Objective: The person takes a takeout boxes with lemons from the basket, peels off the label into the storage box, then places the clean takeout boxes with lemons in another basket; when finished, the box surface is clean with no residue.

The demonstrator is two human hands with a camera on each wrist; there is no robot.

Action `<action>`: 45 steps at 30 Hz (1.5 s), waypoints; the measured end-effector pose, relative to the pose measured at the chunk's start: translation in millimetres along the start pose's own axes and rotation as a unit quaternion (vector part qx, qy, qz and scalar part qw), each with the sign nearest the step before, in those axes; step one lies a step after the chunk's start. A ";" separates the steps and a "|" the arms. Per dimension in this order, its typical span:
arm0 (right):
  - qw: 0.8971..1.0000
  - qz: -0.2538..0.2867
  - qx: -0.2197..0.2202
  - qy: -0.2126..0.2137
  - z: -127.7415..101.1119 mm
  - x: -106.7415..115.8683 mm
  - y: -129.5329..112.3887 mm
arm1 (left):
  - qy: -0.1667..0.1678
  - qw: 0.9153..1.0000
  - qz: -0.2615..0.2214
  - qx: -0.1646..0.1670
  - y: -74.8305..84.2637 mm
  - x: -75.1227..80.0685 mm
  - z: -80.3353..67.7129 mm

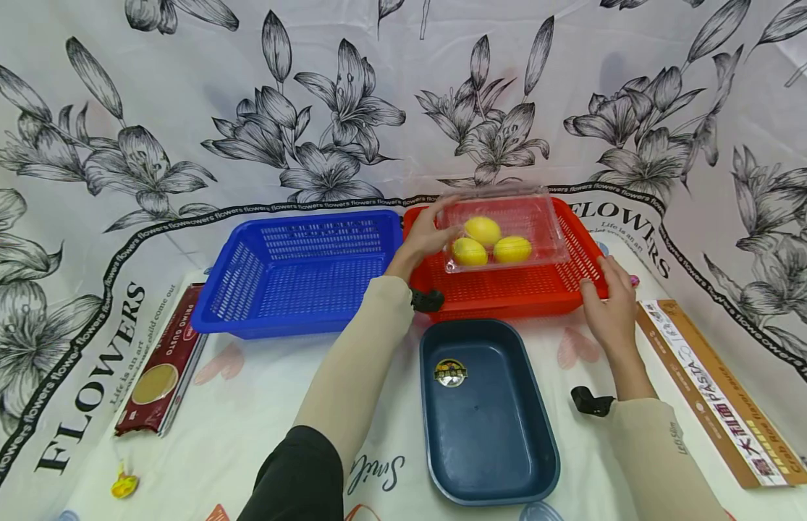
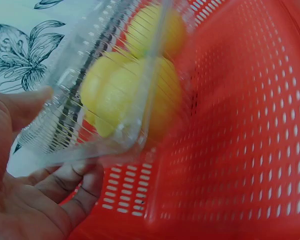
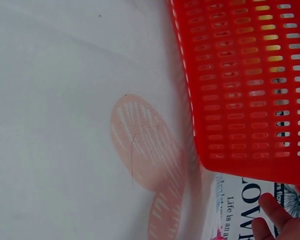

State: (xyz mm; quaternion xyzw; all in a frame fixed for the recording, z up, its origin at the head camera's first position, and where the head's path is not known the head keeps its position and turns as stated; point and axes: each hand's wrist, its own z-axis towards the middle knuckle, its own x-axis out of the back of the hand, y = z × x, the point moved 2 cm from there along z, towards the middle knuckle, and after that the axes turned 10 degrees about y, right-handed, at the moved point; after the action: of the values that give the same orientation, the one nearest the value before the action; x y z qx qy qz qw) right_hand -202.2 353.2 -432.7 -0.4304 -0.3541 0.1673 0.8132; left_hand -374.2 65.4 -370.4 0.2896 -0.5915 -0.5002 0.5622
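In the head view, my left hand (image 1: 425, 239) grips the left end of a clear plastic box (image 1: 546, 250), thumb above and fingers below in the left wrist view. Three lemons (image 1: 483, 231) lie inside the box, which is tilted over the red basket (image 1: 442, 293). Yellow fruit (image 2: 122, 97) shows blurred through the box wall in the left wrist view. By the basket's right end is my right hand (image 1: 609, 300), its fingers loosely extended near the rim. Only some fingertips (image 3: 275, 212) show in the right wrist view, beside the basket corner.
A blue basket (image 1: 299, 327) stands left of the red one. Nearer lies a dark blue tray (image 1: 488, 434). A dark red pasta packet (image 1: 162, 362) is at far left, above a small yellow item (image 1: 124, 485). At right lies a long brown pasta box (image 1: 722, 394).
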 end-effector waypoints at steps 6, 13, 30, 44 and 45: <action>1.000 -0.001 0.000 0.004 0.2 -0.8 0.8 | -0.006 1.000 -0.011 0.014 -4.8 -5.4 0.3; 1.000 0.000 -0.005 -0.001 0.8 -0.8 3.3 | -0.008 1.000 0.009 0.027 -8.1 -10.0 -0.6; 1.000 -0.003 -0.005 -0.005 -0.1 -0.2 3.2 | -0.018 0.998 0.018 0.060 -10.3 -13.4 -6.1; 1.000 0.000 -0.003 -0.011 -0.6 0.5 2.5 | -0.023 0.999 0.033 0.036 -10.9 -13.0 -5.0; 1.000 0.000 -0.002 -0.011 -0.7 0.4 2.6 | -0.024 0.999 0.033 0.034 -11.0 -13.1 -5.1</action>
State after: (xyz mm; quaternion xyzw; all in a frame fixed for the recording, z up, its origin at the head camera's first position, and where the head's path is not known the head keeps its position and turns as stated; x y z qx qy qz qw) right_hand -201.3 354.5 -434.9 -0.4306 -0.3630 0.1713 0.8084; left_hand -369.2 72.2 -386.1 0.2769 -0.6303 -0.4679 0.5542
